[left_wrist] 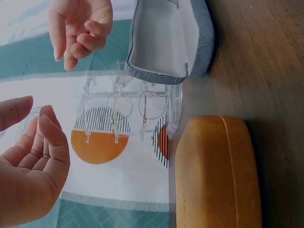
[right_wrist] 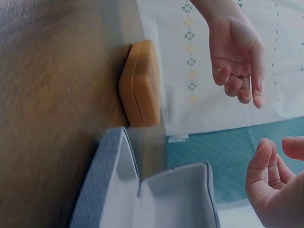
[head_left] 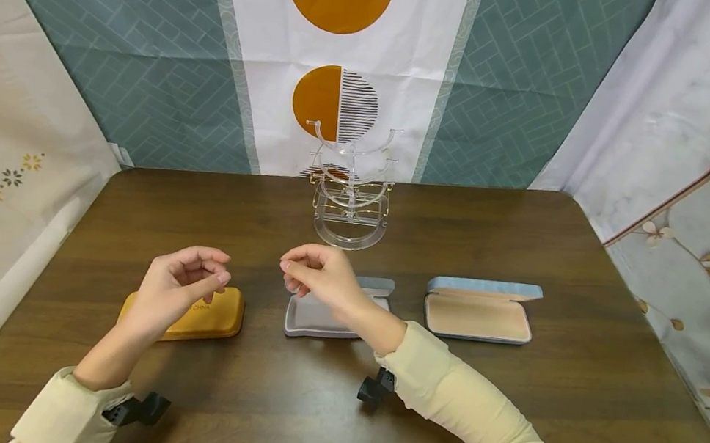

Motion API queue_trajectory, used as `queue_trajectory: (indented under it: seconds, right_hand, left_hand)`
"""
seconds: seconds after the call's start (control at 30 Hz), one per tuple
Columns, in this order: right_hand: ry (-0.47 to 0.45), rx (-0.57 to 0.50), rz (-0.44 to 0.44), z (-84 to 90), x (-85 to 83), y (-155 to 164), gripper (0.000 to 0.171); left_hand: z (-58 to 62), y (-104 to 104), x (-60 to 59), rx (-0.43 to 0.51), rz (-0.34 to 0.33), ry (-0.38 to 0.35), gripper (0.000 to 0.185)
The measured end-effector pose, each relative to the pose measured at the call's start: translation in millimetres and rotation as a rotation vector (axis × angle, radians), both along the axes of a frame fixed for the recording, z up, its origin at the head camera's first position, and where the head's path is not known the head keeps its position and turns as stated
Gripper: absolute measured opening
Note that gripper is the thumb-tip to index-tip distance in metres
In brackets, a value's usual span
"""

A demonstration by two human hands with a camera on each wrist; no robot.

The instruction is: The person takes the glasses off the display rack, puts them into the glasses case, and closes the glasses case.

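my left hand (head_left: 177,285) hovers over the closed orange case (head_left: 210,318), fingers loosely curled, holding nothing; my right hand (head_left: 318,276) hangs above the open grey case (head_left: 316,319), equally empty, both cases lying on the table (head_left: 504,417)

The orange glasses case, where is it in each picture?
Head view: orange case lies low left on the table, under the left hand.
Left wrist view: bottom right.
Right wrist view: upper middle, standing on end.
Shared landmark: the open grey case beside it.
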State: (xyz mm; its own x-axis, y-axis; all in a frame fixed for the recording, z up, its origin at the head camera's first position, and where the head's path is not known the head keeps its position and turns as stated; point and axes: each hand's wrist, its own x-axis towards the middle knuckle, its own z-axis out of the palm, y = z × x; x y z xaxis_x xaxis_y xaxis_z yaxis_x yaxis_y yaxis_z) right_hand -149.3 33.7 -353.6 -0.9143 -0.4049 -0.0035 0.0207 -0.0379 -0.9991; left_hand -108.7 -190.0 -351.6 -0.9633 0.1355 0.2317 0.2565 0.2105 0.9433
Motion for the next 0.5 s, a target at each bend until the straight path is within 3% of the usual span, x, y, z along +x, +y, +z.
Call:
queue_trajectory:
  seconds: [0.2,0.5]
  right_hand:
    - [0.03,0.045,-0.029,4.6,-7.5,11,0.016]
    - [0.033,0.107,-0.099,6.7,-20.2,25,0.018]
  left_hand:
    - [0.6,8,-10.6,0.027,-0.031,0.008,0.019]
    - [-1.8,20,-27.1,-0.042,-0.002,-0.031,0.025]
